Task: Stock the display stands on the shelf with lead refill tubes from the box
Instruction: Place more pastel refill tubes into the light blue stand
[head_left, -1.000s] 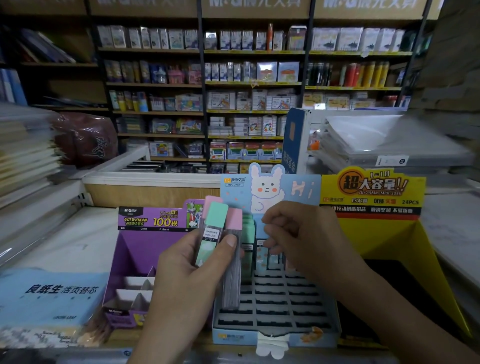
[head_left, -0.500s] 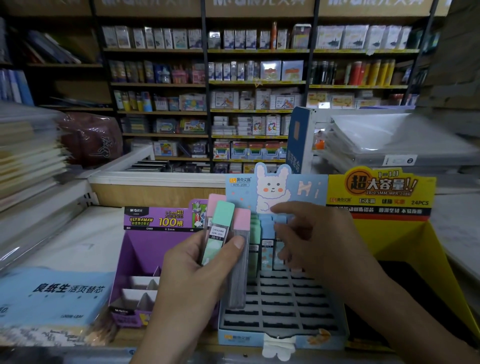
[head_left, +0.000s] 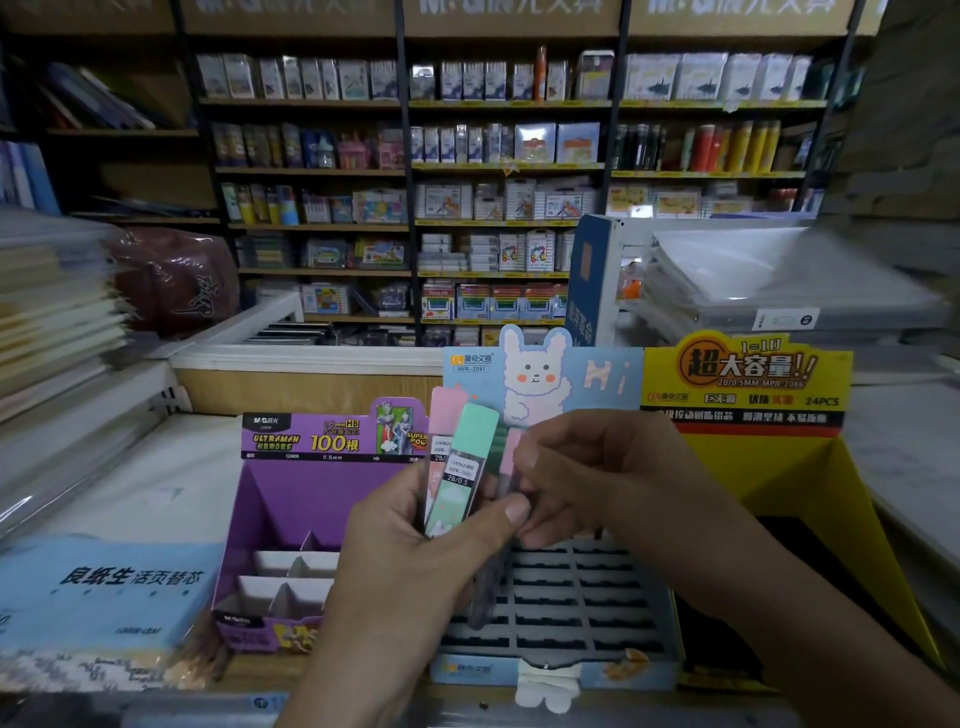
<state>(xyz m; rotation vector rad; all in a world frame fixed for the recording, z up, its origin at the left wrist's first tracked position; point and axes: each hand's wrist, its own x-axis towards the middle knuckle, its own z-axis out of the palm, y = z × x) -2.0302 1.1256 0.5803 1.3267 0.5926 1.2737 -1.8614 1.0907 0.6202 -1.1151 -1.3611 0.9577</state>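
Over the blue stand: left hand (head_left: 415, 561) grips a fan of flat plastic lead refill tubes (head_left: 465, 467), pink- and mint-capped, thumb pressed across them.
Right hand (head_left: 613, 483): at 3 o'clock of the fan, fingertips pinching the rightmost pink-capped tube (head_left: 510, 449).
Blue cardboard rabbit display stand (head_left: 587, 603): gridded slots beneath both hands.
Purple cardboard stand (head_left: 311, 499): just beside it at 9 o'clock.

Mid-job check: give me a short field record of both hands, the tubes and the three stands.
left hand: holds fanned tubes, a green one in front
right hand: pinches the pink-capped tube at the fan's right edge
blue stand: visible front slots empty; rear hidden by hands
purple stand: visible compartments empty
yellow stand: right of blue; inside dark, contents unclear
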